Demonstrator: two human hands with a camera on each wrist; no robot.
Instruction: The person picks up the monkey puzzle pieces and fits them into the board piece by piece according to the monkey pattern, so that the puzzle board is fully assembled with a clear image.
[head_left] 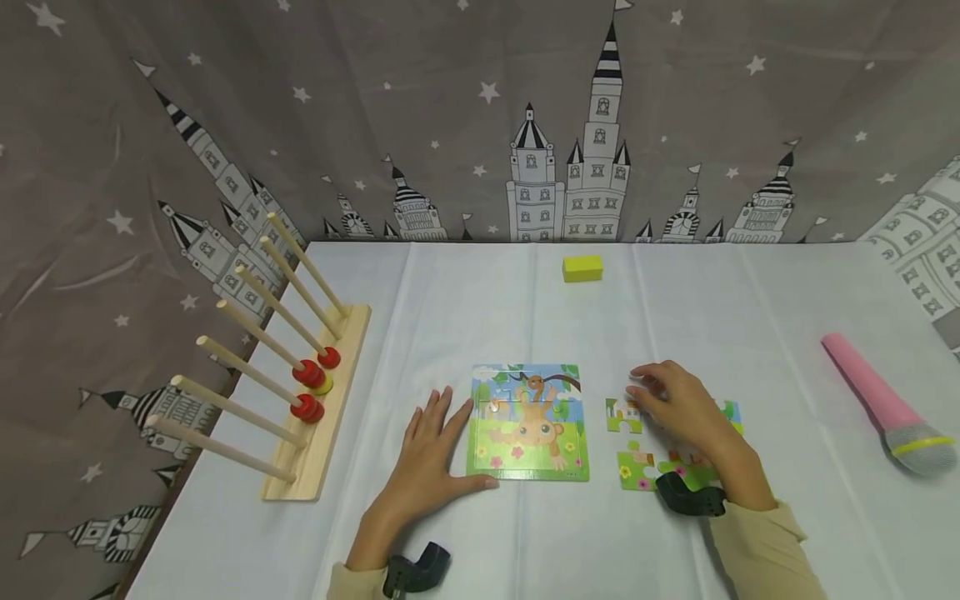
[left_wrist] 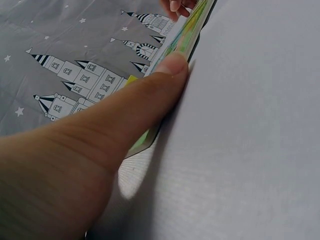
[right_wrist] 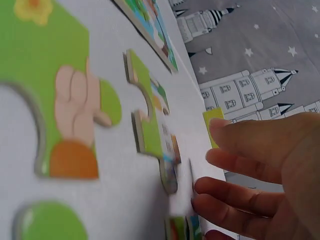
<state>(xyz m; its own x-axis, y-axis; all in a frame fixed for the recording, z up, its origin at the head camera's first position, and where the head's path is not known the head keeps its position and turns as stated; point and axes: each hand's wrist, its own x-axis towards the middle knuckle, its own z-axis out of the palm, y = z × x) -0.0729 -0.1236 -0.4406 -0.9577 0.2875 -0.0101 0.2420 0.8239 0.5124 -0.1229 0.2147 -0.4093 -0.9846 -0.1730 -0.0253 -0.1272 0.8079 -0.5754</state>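
A square puzzle board [head_left: 527, 454] with a monkey picture lies flat on the white cloth. Beside its left edge rests my left hand [head_left: 420, 467], fingers spread and thumb at the near left corner. In the left wrist view that thumb [left_wrist: 125, 107] touches the board's edge [left_wrist: 192, 32]. My right hand [head_left: 686, 408] hovers over several loose puzzle pieces to the right of the board, with nothing visible between its slightly bent fingers. Nearest its fingertips is a small green piece [head_left: 624, 423]. The right wrist view shows a larger piece [right_wrist: 30, 60] up close; the hand hides some others.
On the left stands a wooden peg rack [head_left: 341, 367] with tall slanting pegs and several red and yellow rings. A yellow block [head_left: 582, 269] sits at the back. At the far right lies a pink toy microphone [head_left: 873, 383]. A grey castle-print curtain [head_left: 450, 100] hangs behind the table.
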